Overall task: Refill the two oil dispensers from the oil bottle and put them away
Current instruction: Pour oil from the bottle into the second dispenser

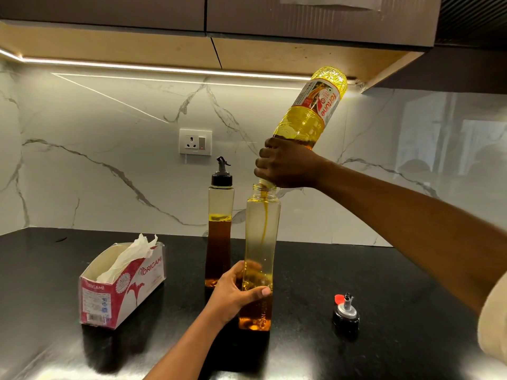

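Observation:
My right hand [288,165] grips the neck of a yellow oil bottle [315,111], tipped mouth-down over an open clear dispenser [262,229]. A thin stream of oil runs into it; oil fills its lower third. My left hand [238,292] wraps around the lower part of that dispenser, which stands upright on the black counter [411,311]. Just behind it to the left stands a second dispenser [219,237], about half full, with its black pourer cap on. The open dispenser's black cap [346,315] with a red flap stands on the counter to the right.
A red and white tissue box [120,286] with tissue sticking out lies on the counter at the left. A marble backsplash with a wall socket [195,142] is behind. Wall cabinets [247,23] hang close above the tipped bottle's base.

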Action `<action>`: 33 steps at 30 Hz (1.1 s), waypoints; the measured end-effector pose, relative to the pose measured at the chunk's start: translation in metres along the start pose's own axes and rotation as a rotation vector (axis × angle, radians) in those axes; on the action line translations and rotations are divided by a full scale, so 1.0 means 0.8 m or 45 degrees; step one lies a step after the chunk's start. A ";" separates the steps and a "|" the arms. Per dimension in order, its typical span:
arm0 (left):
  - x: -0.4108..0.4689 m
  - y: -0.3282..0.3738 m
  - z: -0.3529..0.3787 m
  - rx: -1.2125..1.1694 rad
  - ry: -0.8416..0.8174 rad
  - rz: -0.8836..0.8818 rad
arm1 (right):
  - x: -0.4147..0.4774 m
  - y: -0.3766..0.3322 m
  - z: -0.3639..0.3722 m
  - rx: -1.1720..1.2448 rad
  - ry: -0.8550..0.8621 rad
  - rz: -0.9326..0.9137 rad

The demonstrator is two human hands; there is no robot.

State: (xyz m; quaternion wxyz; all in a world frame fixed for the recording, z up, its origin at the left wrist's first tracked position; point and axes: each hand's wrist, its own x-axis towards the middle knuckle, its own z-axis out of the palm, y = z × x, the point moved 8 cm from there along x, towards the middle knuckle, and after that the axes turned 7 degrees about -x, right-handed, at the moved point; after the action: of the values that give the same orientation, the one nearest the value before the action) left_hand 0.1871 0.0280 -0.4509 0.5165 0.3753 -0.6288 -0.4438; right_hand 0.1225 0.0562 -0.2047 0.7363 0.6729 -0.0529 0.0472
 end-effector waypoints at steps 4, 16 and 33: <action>0.000 0.001 0.001 -0.003 0.004 0.000 | 0.000 0.001 0.000 0.020 0.004 0.005; -0.001 0.000 0.000 -0.034 0.007 0.001 | 0.000 -0.001 -0.002 0.004 0.035 -0.022; -0.002 0.004 0.002 -0.060 0.011 0.034 | 0.001 -0.001 -0.005 0.033 0.062 -0.028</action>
State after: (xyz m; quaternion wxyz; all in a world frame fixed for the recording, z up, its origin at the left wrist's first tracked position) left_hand 0.1859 0.0309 -0.4483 0.5337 0.3565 -0.6210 -0.4498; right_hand 0.1231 0.0604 -0.2060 0.7292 0.6814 -0.0268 0.0561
